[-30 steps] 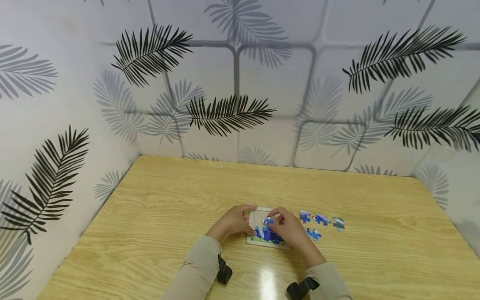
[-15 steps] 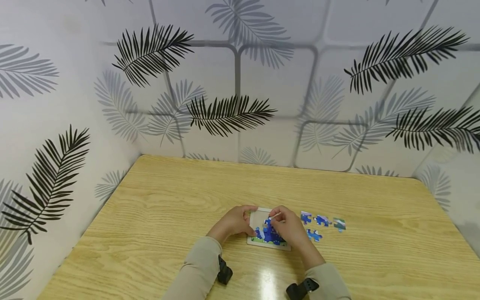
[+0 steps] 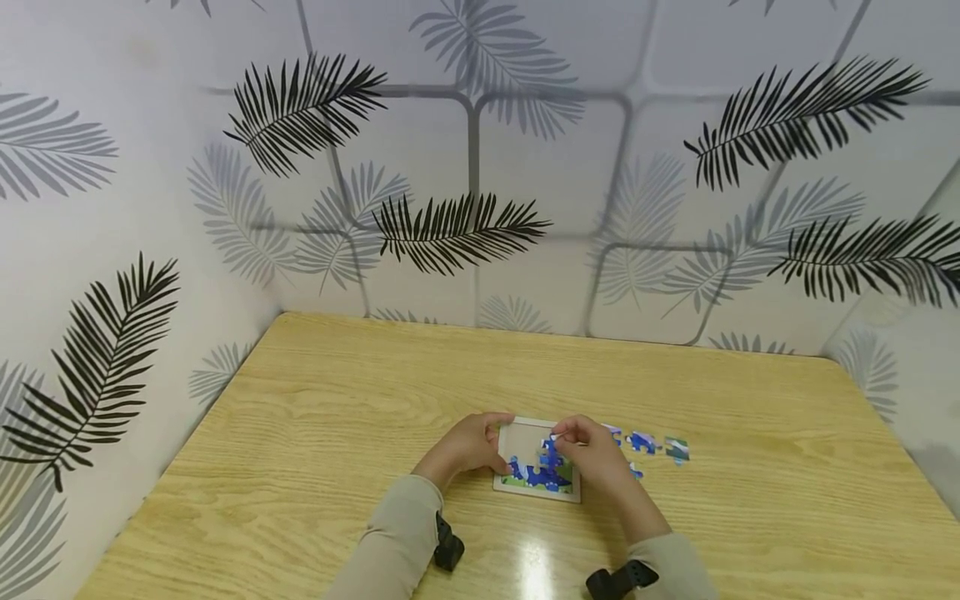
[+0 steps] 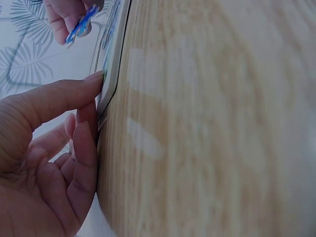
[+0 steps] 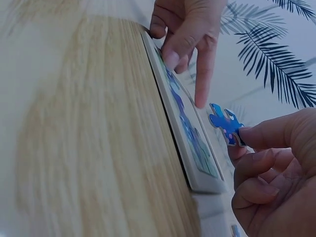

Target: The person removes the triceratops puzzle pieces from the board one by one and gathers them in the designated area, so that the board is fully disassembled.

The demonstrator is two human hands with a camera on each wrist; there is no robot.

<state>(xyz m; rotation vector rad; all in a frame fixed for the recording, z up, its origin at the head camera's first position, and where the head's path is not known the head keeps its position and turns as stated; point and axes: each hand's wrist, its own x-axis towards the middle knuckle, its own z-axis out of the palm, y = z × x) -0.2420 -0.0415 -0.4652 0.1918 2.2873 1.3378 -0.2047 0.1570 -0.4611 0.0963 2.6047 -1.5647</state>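
Note:
A small jigsaw tray (image 3: pixel 536 496) lies on the table, its lower part filled with a blue animal picture and its upper left showing bare backing. My left hand (image 3: pixel 467 442) grips the tray's left side, thumb (image 4: pixel 91 81) over the rim and fingers beside it. Between the thumb and fingers of my right hand (image 3: pixel 597 454) is a blue jigsaw piece (image 5: pixel 227 124), pinched by one end. The right wrist view shows this piece raised and tilted above the tray, apart from its surface. In the head view it overlaps the tray's right half.
Right of the tray lie several loose jigsaw pieces (image 3: pixel 677 449), some partly hidden behind my right hand. The wooden table (image 3: pixel 360 375) runs back to a wall with a leaf pattern (image 3: pixel 461 229). Each wrist wears a black camera (image 3: pixel 448 546).
My right hand has shifted right with the jigsaw piece, from over the tray's middle to its right side, uncovering the lower right corner. The left hand and tray stay put.

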